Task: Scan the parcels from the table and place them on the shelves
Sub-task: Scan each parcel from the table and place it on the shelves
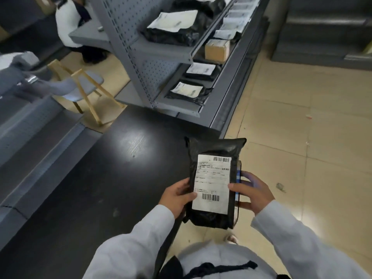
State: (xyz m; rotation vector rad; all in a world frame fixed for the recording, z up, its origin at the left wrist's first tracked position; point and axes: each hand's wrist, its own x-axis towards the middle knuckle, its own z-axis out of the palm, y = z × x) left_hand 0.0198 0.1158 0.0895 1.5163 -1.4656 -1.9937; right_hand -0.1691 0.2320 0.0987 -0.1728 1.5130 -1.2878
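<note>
The left hand (177,195) grips the black parcel's (215,150) left edge; the right hand (254,195) clasps its right edge together with a phone (238,178). The parcel is held above the black bench (100,178) edge, before grey shelves (167,51) stocked with parcels.

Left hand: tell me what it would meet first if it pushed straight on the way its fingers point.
The left hand points rightward and already grips the black parcel, so the parcel itself blocks it. Beyond that sits the right hand, though depth there is unclear.

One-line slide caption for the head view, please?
Both hands, left and right, hold a black labelled parcel before grey shelves.
</note>
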